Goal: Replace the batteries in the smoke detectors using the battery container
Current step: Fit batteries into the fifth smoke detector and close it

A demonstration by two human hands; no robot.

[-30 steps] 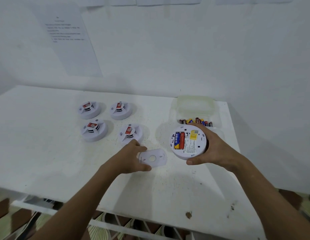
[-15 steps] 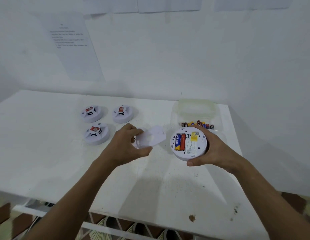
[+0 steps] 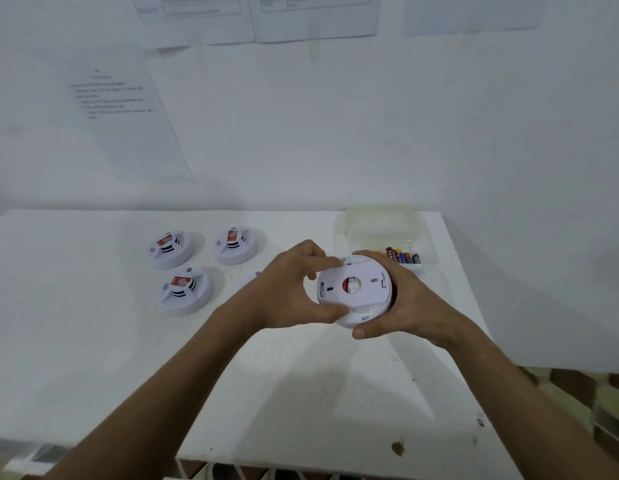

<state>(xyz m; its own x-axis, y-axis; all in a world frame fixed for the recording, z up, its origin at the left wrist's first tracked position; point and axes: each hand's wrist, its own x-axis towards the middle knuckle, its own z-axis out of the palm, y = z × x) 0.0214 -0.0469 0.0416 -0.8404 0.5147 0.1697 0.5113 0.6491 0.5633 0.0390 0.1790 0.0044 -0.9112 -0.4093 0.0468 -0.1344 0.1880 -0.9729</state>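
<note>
I hold a white round smoke detector [image 3: 365, 315] above the table between both hands, its back facing me. A white back cover plate [image 3: 356, 282] with a round hole showing red sits on that back. My left hand [image 3: 290, 285] grips the cover's left edge with thumb and fingers. My right hand [image 3: 401, 306] cups the detector body from the right and below. Behind them the clear battery container [image 3: 380, 223] stands with several batteries [image 3: 403, 255] along its near side.
Three white smoke detectors [image 3: 169, 249] [image 3: 235, 245] [image 3: 184, 289] with red labels sit on the white table [image 3: 93, 341] to the left; a fourth [image 3: 249, 278] is mostly hidden behind my left hand. Paper sheets hang on the wall. The table's front edge is near.
My left hand picked the cover plate up from the table and brought it onto the back of the detector, hiding the batteries inside. The detector stayed in my right hand.
</note>
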